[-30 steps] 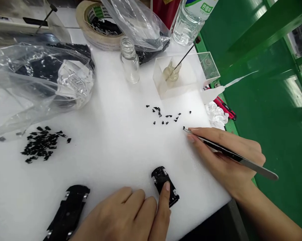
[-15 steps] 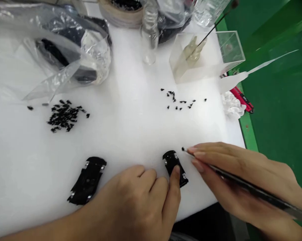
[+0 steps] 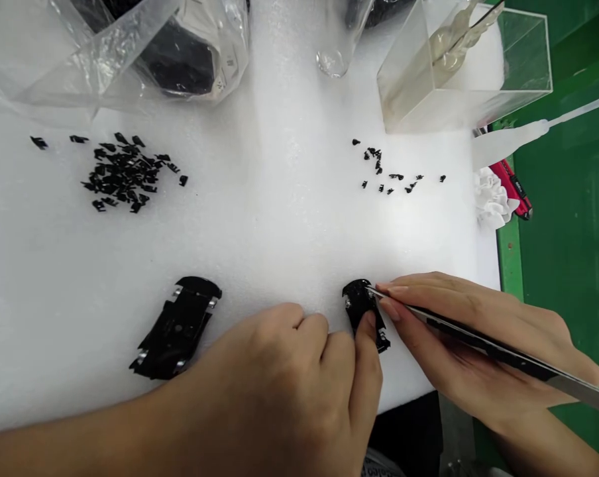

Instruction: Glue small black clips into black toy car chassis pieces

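Black plastic part (image 3: pixel 360 306) sits on white foam sheet (image 3: pixel 279 238), pinned under the thumb of my left hand (image 3: pixel 284 377), hand not closed round it. My right hand (image 3: pixel 478 338) pinches steel tweezers (image 3: pixel 498 351), tips touching the part's edge. From it, second black part (image 3: pixel 177 328) at 9 o'clock, small black bits (image 3: pixel 123 173) at 10 o'clock.

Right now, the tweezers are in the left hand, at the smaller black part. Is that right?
No: the tweezers are in the right hand, not the left, as the head view shows. They are at the smaller black part, as you said.
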`<action>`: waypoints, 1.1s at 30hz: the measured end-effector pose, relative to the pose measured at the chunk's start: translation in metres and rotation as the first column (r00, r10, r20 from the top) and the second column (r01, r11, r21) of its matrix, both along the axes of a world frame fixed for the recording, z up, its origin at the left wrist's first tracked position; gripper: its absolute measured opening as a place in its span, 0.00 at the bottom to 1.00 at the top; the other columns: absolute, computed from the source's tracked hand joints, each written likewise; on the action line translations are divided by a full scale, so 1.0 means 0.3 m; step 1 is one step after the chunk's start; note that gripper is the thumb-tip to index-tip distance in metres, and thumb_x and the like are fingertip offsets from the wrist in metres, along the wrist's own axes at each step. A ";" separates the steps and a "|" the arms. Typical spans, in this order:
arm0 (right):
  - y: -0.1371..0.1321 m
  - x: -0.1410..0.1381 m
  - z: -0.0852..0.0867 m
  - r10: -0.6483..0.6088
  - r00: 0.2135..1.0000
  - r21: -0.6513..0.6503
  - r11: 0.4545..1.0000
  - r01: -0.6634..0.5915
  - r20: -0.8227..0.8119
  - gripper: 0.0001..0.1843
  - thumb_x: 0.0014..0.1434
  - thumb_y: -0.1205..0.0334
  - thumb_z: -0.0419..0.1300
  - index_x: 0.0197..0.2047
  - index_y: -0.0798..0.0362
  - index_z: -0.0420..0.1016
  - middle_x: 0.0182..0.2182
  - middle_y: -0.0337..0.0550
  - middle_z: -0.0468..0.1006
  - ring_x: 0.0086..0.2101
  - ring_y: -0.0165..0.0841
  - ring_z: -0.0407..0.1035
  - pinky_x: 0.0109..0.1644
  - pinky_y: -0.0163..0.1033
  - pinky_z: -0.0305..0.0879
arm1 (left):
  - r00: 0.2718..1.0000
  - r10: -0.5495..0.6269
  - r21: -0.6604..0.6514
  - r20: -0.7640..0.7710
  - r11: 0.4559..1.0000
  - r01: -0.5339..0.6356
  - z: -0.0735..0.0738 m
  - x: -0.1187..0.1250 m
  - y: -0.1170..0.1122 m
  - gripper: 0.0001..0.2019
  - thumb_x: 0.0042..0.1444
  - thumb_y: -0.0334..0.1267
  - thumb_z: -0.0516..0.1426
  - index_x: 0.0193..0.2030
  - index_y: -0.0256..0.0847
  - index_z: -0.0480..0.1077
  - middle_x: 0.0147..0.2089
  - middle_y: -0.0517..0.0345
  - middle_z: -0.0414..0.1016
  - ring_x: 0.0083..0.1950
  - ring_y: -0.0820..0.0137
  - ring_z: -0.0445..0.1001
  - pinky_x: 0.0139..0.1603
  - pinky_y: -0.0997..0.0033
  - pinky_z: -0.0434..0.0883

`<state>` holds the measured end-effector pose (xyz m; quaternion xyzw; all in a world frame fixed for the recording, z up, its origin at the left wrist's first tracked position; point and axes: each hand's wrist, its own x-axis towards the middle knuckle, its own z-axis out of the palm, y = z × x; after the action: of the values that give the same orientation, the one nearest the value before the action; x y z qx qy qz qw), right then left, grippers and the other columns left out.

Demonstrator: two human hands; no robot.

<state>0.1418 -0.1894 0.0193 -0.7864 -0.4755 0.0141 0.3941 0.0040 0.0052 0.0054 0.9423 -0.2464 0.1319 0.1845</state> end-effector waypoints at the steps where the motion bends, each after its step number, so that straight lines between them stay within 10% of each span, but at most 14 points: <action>1: 0.001 0.000 0.001 -0.004 1.000 0.000 1.000 0.004 0.003 0.10 0.67 0.76 0.76 0.50 0.57 0.88 0.46 0.43 0.91 0.41 0.35 0.87 0.48 0.35 0.91 | 1.000 0.005 0.002 0.005 1.000 -0.005 0.001 0.002 -0.001 0.17 0.66 0.36 0.65 0.56 0.25 0.83 0.28 0.56 0.76 0.23 0.63 0.69 0.14 0.58 0.67; 33: 0.003 0.047 -0.006 0.142 0.979 0.069 0.989 -0.133 -0.147 0.23 0.67 0.83 0.72 0.61 0.54 0.87 0.51 0.44 0.91 0.46 0.42 0.88 0.44 0.46 0.93 | 0.998 0.065 -0.035 0.023 0.997 -0.064 -0.003 0.000 -0.009 0.16 0.64 0.33 0.69 0.55 0.25 0.83 0.28 0.58 0.76 0.23 0.63 0.70 0.14 0.58 0.68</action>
<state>0.1558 -0.1885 0.0174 -0.7364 -0.4975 0.0871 0.4500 0.0038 0.0024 0.0046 0.9447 -0.2159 0.1535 0.1934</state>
